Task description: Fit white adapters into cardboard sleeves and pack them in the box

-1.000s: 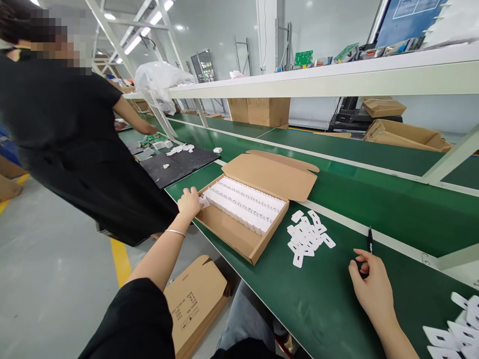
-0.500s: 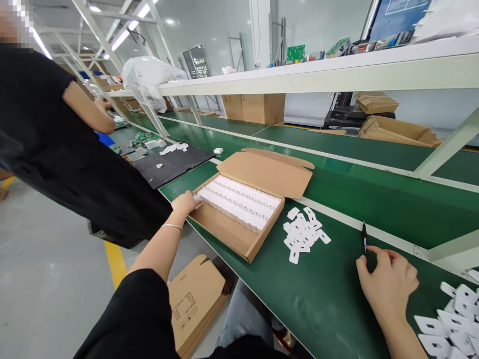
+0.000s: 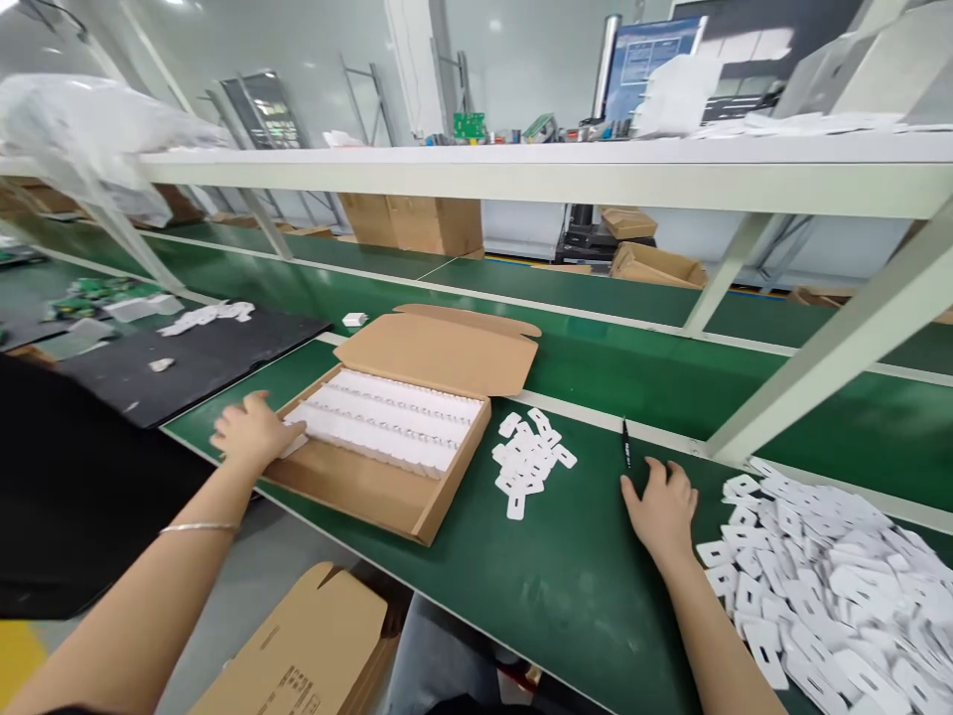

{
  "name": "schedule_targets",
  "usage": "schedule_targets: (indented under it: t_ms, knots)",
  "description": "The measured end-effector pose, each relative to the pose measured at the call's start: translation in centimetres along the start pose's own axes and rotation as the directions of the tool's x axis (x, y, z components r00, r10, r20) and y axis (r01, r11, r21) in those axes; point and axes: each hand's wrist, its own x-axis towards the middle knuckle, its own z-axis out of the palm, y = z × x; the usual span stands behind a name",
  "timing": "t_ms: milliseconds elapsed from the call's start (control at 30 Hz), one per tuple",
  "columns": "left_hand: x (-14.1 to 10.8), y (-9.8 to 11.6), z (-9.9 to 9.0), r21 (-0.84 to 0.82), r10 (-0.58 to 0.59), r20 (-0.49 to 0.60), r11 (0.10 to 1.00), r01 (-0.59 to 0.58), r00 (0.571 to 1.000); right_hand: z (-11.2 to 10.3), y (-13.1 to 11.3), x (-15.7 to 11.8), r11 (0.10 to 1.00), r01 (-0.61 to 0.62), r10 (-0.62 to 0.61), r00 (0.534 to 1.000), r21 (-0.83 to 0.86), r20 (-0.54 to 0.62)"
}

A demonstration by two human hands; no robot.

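My left hand (image 3: 253, 432) is at the left end of an open cardboard box (image 3: 357, 501), fingers spread, its thumb by a small white piece (image 3: 296, 446) inside. Rows of white parts (image 3: 394, 407) fill the far portion of the box, and a brown strip of its floor shows in front. My right hand (image 3: 662, 506) rests on the green bench with fingers apart, holding nothing. Just beyond its fingertips lies a slim black pointed tool (image 3: 626, 444) with light lettering; whether pen or tweezers I cannot tell. Flat white slotted plates (image 3: 528, 457) lie in a small pile between box and right hand.
A large heap of similar white plates (image 3: 826, 586) covers the right of the bench. A slanted post (image 3: 826, 343) supports the shelf (image 3: 521, 179) above. Folded cartons (image 3: 298, 645) stand below the bench edge. A black mat (image 3: 215, 353) and dark clothing (image 3: 74, 497) are at left.
The view has swung right, bringing more of the plate heap into sight. My left hand has spread its fingers at the box end. My right hand has come away from the black tool.
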Motion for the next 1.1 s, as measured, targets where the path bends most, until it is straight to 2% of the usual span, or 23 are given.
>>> schedule_targets:
  t_ms: [100,167,200,233,300,400,500,567,633,733,800,900,1000,1100]
  knots:
    - [-1.5,2.6,-1.0,-0.101,0.014,-0.013,0.995,-0.015,1.0,-0.3,-0.1,0.1,1.0,0.01,-0.01,1.0,0.014,-0.016]
    - [-3.3,5.0,-2.6,-0.188,0.133,-0.057,0.972,-0.141,0.989,-0.8,0.4,0.5,1.0,-0.01,0.01,1.0,0.026,0.001]
    - [-4.5,6.3,-3.7,-0.24,0.236,-0.096,0.937,-0.253,0.967,-1.0,0.6,0.7,0.999,-0.003,0.002,1.0,0.035,0.027]
    - [-5.8,7.8,-4.9,-0.295,0.335,-0.159,0.881,-0.368,0.929,-1.1,0.7,0.9,0.999,0.025,-0.028,0.998,0.044,0.064]
    - [-9.1,10.8,-7.5,-0.377,0.506,-0.252,0.734,-0.565,0.825,-1.3,0.6,1.0,0.991,0.122,-0.13,0.979,0.057,0.158]
    - [-14.3,15.2,-10.5,-0.463,0.612,-0.358,0.54,-0.703,0.705,-1.1,-0.5,0.8,0.971,0.23,-0.239,0.937,0.063,0.253]
    - [-18.6,19.2,-11.6,-0.553,0.685,-0.421,0.326,-0.767,0.595,-0.9,-1.5,0.4,0.966,0.25,-0.259,0.93,0.069,0.262]
    - [-20.7,21.8,-11.0,-0.623,0.699,-0.43,0.229,-0.748,0.572,-1.0,-1.8,0.3,0.955,0.285,-0.297,0.915,0.084,0.272]
    - [-22.2,24.3,-9.6,-0.685,0.701,-0.416,0.178,-0.707,0.579,-1.1,-1.7,0.2,0.941,0.324,-0.339,0.898,0.099,0.279]
    - [-24.0,27.8,-6.5,-0.729,0.722,-0.365,0.171,-0.663,0.588,-0.9,-1.4,0.1,0.941,0.326,-0.339,0.909,0.092,0.243]
    - [-25.0,29.3,-4.5,-0.731,0.762,-0.321,0.178,-0.658,0.562,-0.7,-1.1,0.2,0.956,0.285,-0.293,0.936,0.073,0.194]
    - [-26.1,30.0,-2.2,-0.747,0.807,-0.265,0.174,-0.642,0.528,-0.3,-0.8,0.3,0.972,0.228,-0.235,0.961,0.061,0.146]
    - [-26.2,29.5,-1.2,-0.78,0.825,-0.251,0.137,-0.61,0.506,-0.6,-0.5,0.4,0.981,0.187,-0.192,0.975,0.052,0.115]
    - [-25.8,28.6,-0.6,-0.824,0.83,-0.223,0.12,-0.554,0.511,-1.4,0.0,0.8,0.999,0.017,-0.018,1.0,-0.044,-0.012]
